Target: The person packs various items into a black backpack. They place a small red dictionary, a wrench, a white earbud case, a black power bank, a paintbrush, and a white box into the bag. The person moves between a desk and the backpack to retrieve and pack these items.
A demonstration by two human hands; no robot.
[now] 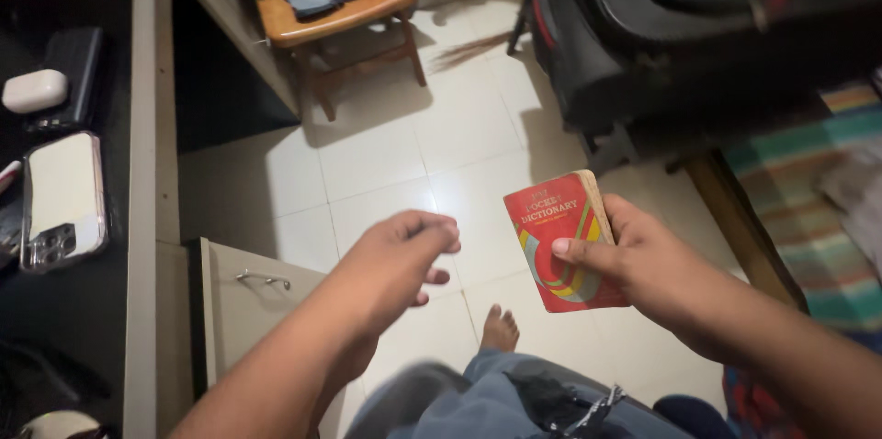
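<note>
My right hand (648, 264) holds a small thick red book (557, 242) with a coloured curved design on its cover, thumb pressed on the front, above the white tiled floor. My left hand (400, 260) hovers a little to the left of the book with its fingers loosely curled, holding nothing and not touching the book. Below the hands I see my knee in blue trousers and a bare foot (499, 329) on the tiles.
A dark desk (142, 127) at the left carries a phone (62, 200) lying face down, a white earbud case (35, 90) and a black case. A drawer front with a metal handle (262, 279) stands out below. A wooden stool (340, 16) with clothes, a black suitcase (680, 26) and a striped mat (808, 209) surround the floor.
</note>
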